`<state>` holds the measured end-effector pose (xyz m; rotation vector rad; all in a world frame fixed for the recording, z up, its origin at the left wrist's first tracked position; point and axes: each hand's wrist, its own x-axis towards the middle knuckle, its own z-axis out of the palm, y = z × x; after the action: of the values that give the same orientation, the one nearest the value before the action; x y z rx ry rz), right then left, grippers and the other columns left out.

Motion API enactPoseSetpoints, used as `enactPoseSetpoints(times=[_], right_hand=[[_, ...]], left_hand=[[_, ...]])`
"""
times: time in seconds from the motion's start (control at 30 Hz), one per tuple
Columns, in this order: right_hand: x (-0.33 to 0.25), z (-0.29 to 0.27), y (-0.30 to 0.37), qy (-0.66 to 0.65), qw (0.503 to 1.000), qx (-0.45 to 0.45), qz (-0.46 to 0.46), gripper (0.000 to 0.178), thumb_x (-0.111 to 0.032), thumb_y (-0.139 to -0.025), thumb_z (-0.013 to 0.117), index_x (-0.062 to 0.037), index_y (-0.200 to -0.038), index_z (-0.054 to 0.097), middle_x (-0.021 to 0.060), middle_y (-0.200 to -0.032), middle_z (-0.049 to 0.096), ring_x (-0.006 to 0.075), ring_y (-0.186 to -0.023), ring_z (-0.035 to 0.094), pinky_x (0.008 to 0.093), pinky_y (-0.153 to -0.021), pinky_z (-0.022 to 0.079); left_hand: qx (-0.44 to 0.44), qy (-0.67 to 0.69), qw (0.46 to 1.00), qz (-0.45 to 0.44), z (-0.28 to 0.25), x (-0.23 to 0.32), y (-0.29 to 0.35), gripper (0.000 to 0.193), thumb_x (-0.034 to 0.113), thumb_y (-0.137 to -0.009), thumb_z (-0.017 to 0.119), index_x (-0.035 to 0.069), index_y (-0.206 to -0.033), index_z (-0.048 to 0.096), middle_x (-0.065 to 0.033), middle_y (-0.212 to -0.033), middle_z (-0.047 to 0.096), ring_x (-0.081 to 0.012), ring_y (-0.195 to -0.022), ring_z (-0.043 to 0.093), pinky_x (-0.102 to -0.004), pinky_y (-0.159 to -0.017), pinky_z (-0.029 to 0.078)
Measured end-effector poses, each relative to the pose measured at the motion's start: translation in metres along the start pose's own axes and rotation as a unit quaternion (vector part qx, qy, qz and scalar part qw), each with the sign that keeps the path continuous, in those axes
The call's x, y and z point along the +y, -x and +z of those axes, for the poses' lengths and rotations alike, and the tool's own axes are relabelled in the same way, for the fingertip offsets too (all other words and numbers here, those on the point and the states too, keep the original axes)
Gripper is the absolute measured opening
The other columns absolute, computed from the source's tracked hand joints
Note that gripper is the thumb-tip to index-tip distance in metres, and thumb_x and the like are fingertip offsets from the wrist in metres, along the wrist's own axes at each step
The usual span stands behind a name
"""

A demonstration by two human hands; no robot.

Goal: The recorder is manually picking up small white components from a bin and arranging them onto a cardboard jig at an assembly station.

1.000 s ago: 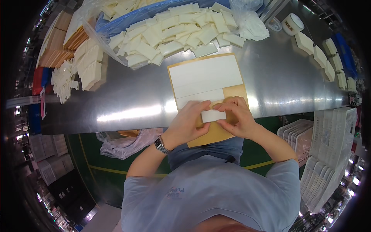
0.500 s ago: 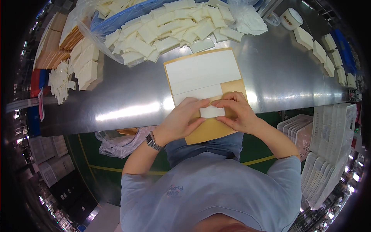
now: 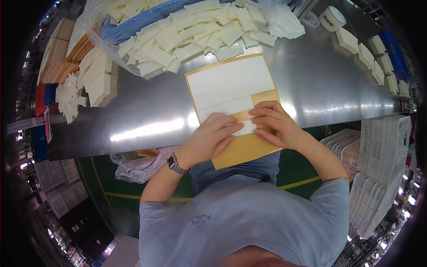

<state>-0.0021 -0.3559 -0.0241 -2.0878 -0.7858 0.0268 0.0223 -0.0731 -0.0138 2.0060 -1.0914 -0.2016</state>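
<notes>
A tan backing sheet lies partly over the table's near edge, above my lap. Flat white rectangular pieces cover its far part in rows. A small white rectangular piece lies on the bare tan area, below the shorter white row. My left hand is closed about its left end, with the fingertips resting across its top. At its right end, my right hand pinches with curled fingers and thumb. Fingers hide both ends of this piece.
A heap of off-white blocks in a blue-lined plastic bag lies beyond the sheet. Tan stacks and white stacks stand at left. White blocks and a white tub are at right. White plastic crates stand beside the table.
The left fingertips have slid right over the small white piece, covering more of it. The right fingers have straightened a little and shifted at its right end.
</notes>
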Motion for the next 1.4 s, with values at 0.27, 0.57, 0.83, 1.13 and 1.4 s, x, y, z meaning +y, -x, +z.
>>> enactPoseSetpoints(times=[0.27, 0.57, 0.83, 1.13, 1.4], right_hand=[[0.014, -0.028, -0.036, 0.132, 0.990, 0.049, -0.019, 0.035, -0.010, -0.084, 0.075, -0.0049, -0.118, 0.066, 0.0090, -0.120, 0.067, 0.0320, -0.117, 0.058, 0.0444, -0.104, 0.043], [0.045, -0.055, -0.074, -0.012, 0.919, 0.256, 0.300, 0.027, -0.018, -0.102, 0.059, -0.0043, -0.125, 0.060, 0.0131, -0.113, 0.069, 0.0212, -0.098, 0.068, 0.0376, -0.086, 0.051], [0.015, -0.002, -0.004, -0.282, 0.909, 0.249, 0.179, 0.037, -0.030, -0.108, 0.048, -0.0046, -0.135, 0.045, 0.0129, -0.118, 0.064, 0.0176, -0.100, 0.066, 0.0290, -0.087, 0.052], [-0.018, 0.009, -0.012, -0.357, 0.883, 0.190, 0.237, 0.048, -0.007, -0.105, 0.048, -0.0072, -0.150, 0.030, 0.0167, -0.125, 0.063, 0.0186, -0.098, 0.068, 0.0300, -0.082, 0.055], [0.000, 0.010, -0.005, -0.383, 0.870, 0.225, 0.215, 0.029, 0.001, -0.095, 0.063, -0.0103, -0.114, 0.043, 0.0051, -0.109, 0.058, 0.0116, -0.099, 0.058, 0.0270, -0.088, 0.049]], left_hand=[[-0.042, -0.104, 0.993, 0.024, -0.003, 0.000, 0.001, 0.047, 0.007, -0.089, 0.070, 0.013, -0.135, 0.062, -0.0073, -0.129, 0.058, -0.0336, -0.136, 0.048, -0.0581, -0.120, 0.027], [-0.050, -0.067, 0.996, 0.014, -0.008, -0.001, -0.004, 0.043, 0.010, -0.090, 0.071, 0.013, -0.132, 0.064, -0.0105, -0.128, 0.058, -0.0343, -0.142, 0.044, -0.0588, -0.121, 0.024], [0.212, -0.216, 0.953, 0.006, -0.035, -0.048, -0.117, 0.028, 0.012, -0.080, 0.070, 0.008, -0.108, 0.064, -0.0100, -0.115, 0.064, -0.0328, -0.110, 0.059, -0.0441, -0.091, 0.045], [0.135, -0.432, 0.880, 0.143, -0.053, -0.117, -0.230, 0.032, 0.004, -0.082, 0.065, 0.011, -0.113, 0.068, -0.0059, -0.102, 0.069, -0.0240, -0.102, 0.063, -0.0447, -0.096, 0.043], [0.146, -0.014, 0.987, -0.066, -0.067, -0.028, -0.111, 0.024, 0.014, -0.096, 0.069, 0.007, -0.118, 0.073, -0.0089, -0.095, 0.071, -0.0200, -0.089, 0.065, -0.0328, -0.085, 0.049]])
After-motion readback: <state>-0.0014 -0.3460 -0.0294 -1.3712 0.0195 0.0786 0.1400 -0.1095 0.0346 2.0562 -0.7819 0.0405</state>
